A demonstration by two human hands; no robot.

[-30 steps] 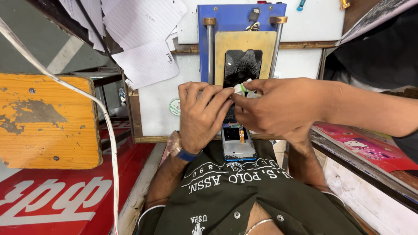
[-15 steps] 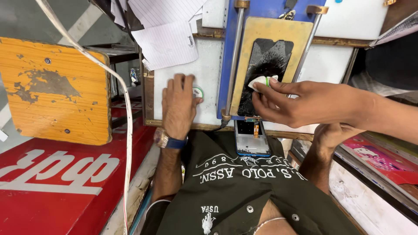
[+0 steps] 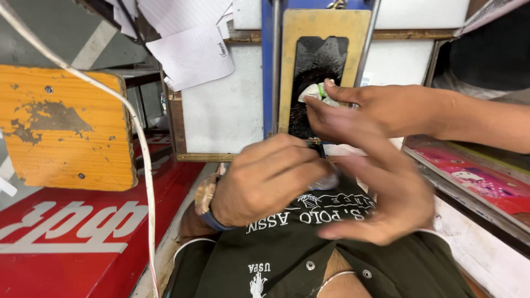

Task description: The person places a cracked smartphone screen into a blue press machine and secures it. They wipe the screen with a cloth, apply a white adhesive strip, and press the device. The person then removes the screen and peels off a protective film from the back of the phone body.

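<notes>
My left hand (image 3: 265, 182), with a watch (image 3: 205, 194) on its wrist, is curled low in the middle over a small phone (image 3: 327, 181), which it mostly hides. My right hand (image 3: 381, 187) is blurred beside it, fingers spread, holding nothing. Above them another person's hand (image 3: 381, 107) reaches in from the right. It presses a white wad of cloth (image 3: 317, 92) on a black phone screen (image 3: 317, 60). That screen lies on a tan plate (image 3: 287, 66) in a blue stand (image 3: 268, 66).
A chipped orange box (image 3: 66, 127) and a red lettered panel (image 3: 83, 237) fill the left. A white cable (image 3: 141, 143) hangs across them. Papers (image 3: 193, 52) are pinned up at the top. A pink and red printed board (image 3: 475, 176) runs along the right.
My left hand has come off the white panel and dropped back onto the phone in my lap. My right hand has swung up into view. The other person's hand stays on the screen.
</notes>
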